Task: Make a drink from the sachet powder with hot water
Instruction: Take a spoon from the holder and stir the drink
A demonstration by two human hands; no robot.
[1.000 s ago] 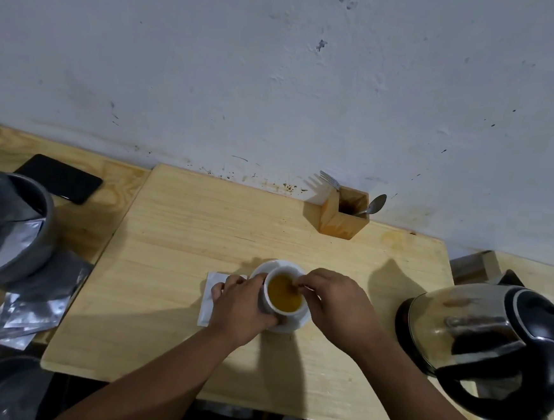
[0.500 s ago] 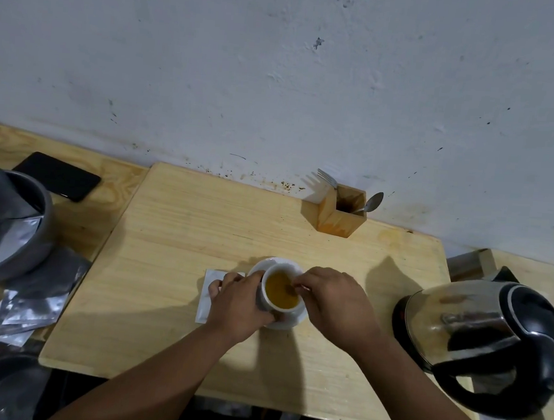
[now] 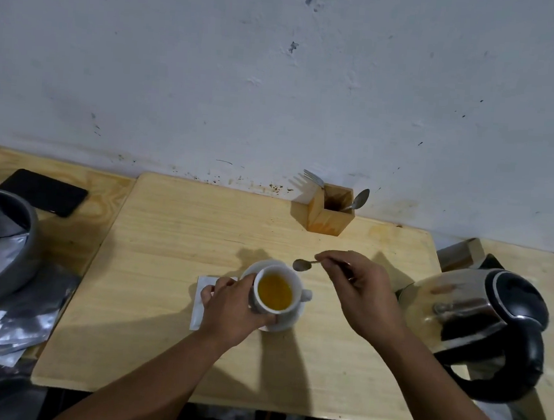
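Setting: a modest domestic kitchen or tea corner. Evidence: a bare pale wooden surface (image 3: 171, 268) set against a scuffed, stained whitewashed wall (image 3: 279, 77). A wooden cutlery holder (image 3: 330, 214) stands at the wall edge, with a fork (image 3: 313, 178) and a spoon (image 3: 359, 199) in it. A steel electric kettle (image 3: 479, 322) with a black handle stands at the right. A white cup (image 3: 276, 291) of amber drink sits on a saucer (image 3: 288, 323). Foil sachets (image 3: 10, 334) lie at the left beside a grey pot (image 3: 10, 255), with a dark phone (image 3: 43, 191) behind.
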